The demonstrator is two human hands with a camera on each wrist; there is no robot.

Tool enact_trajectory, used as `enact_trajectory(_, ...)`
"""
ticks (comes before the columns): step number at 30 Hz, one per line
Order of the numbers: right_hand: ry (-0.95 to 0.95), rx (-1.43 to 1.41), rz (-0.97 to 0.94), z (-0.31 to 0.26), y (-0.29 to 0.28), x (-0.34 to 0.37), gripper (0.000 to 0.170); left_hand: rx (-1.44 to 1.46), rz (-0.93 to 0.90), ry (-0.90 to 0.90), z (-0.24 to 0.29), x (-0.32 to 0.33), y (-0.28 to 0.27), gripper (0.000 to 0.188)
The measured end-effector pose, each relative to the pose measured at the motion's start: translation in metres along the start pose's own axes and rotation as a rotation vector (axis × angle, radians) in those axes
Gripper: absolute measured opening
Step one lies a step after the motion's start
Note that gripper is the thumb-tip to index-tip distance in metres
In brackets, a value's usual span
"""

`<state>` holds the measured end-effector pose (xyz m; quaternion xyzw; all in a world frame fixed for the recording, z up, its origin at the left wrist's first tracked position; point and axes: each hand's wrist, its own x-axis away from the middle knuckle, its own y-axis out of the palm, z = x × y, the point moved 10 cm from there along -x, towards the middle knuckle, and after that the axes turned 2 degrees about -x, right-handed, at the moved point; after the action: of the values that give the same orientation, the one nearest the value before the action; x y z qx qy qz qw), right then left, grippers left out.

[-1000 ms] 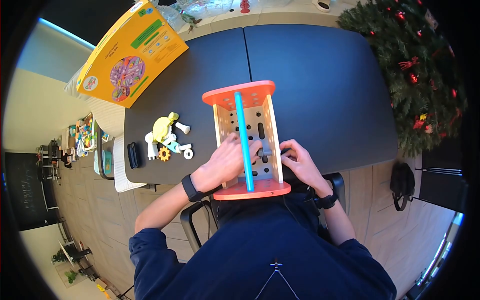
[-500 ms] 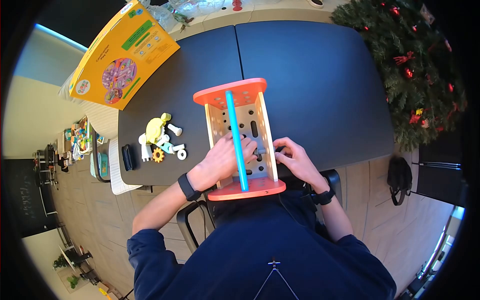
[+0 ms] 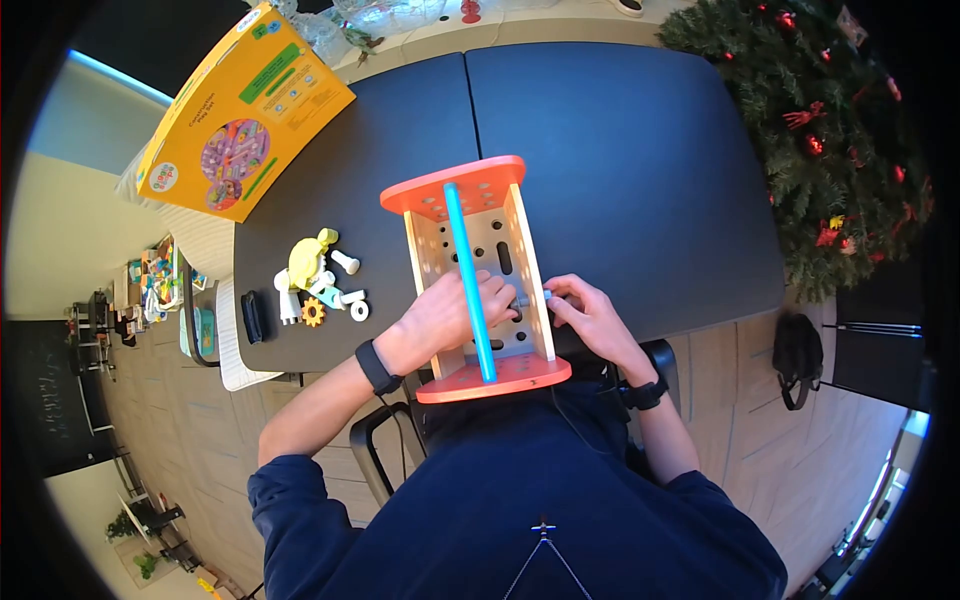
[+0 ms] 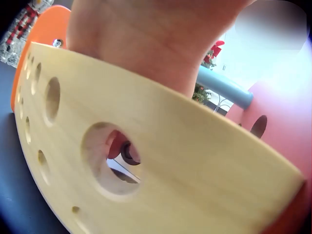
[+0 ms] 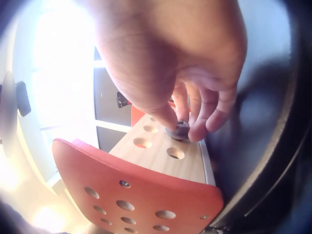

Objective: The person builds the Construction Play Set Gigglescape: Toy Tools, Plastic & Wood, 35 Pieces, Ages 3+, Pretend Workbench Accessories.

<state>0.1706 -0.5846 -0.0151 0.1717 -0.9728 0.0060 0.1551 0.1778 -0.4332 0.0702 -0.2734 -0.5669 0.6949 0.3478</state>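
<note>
A toy toolbox with pale wooden walls (image 3: 529, 270), orange end panels (image 3: 455, 187) and a blue handle bar (image 3: 468, 270) stands at the table's near edge. My left hand (image 3: 448, 318) reaches under the bar into the box, its curled fingers holding a grey ring-like toy nut (image 4: 129, 153) near the right wall; the bar and wall partly hide them. Outside that wall, my right hand (image 3: 590, 315) pinches a round grey toy bolt (image 5: 178, 130) between thumb and fingers, right at a hole in the wood.
Left of the box lie yellow and white toy parts (image 3: 306, 262), an orange gear (image 3: 313, 312), a white ring (image 3: 359, 311) and a dark case (image 3: 253, 316). A yellow carton (image 3: 245, 120) stands at the back left. A decorated Christmas tree (image 3: 820, 150) borders the table's right side.
The toolbox and table have shifted left in the head view. My right fingertips have come closer to the wall, where a grey piece now shows. My left hand stays inside the box.
</note>
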Motion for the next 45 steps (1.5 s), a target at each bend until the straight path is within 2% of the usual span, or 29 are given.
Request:
enact_trajectory(7,0.182,0.271,-0.004,0.001,-0.011,-0.003,0.034,-0.076,0.033,0.049,0.006,-0.011,-0.001,0.029)
enact_trajectory(10,0.189,0.305,0.0,-0.003,-0.011,-0.004,0.031,-0.039,0.043,0.037,0.002,-0.012,0.006,0.029)
enact_trajectory(13,0.071,0.045,0.082,-0.012,-0.012,0.002,0.024,-0.018,0.029,0.003,-0.001,-0.01,0.008,0.029)
enact_trajectory(16,-0.063,-0.165,0.024,-0.007,-0.01,0.003,0.021,-0.005,0.02,-0.023,-0.002,-0.008,0.007,0.03)
enact_trajectory(19,-0.009,-0.132,-0.075,0.002,-0.007,0.004,0.02,0.013,-0.014,-0.023,0.0,-0.006,0.009,0.031)
enact_trajectory(25,0.052,0.042,-0.068,0.003,-0.003,-0.003,0.02,-0.01,0.003,-0.022,0.006,0.002,0.005,0.03)
enact_trajectory(28,0.149,0.336,-0.034,0.002,-0.005,-0.004,0.028,-0.025,0.077,0.003,0.006,0.004,0.002,0.03)
enact_trajectory(31,0.163,0.297,-0.009,-0.005,-0.007,0.0,0.022,-0.019,0.087,0.001,0.007,0.003,0.0,0.03)
enact_trajectory(34,-0.025,-0.123,0.014,-0.011,-0.003,0.009,0.021,-0.008,0.081,-0.011,0.006,0.003,-0.001,0.03)
enact_trajectory(37,-0.024,-0.117,-0.096,-0.008,0.001,0.012,0.024,-0.001,0.073,-0.021,0.005,0.004,-0.002,0.03)
enact_trajectory(40,-0.017,-0.074,-0.101,-0.006,0.004,0.008,0.023,-0.003,0.067,-0.024,0.005,0.007,-0.003,0.03)
enact_trajectory(43,0.139,0.251,-0.136,-0.007,0.004,0.003,0.022,-0.008,0.07,-0.033,0.003,0.01,-0.005,0.03)
enact_trajectory(45,0.159,0.316,-0.141,-0.008,0.003,0.001,0.022,-0.005,0.08,-0.037,0.003,0.01,-0.006,0.03)
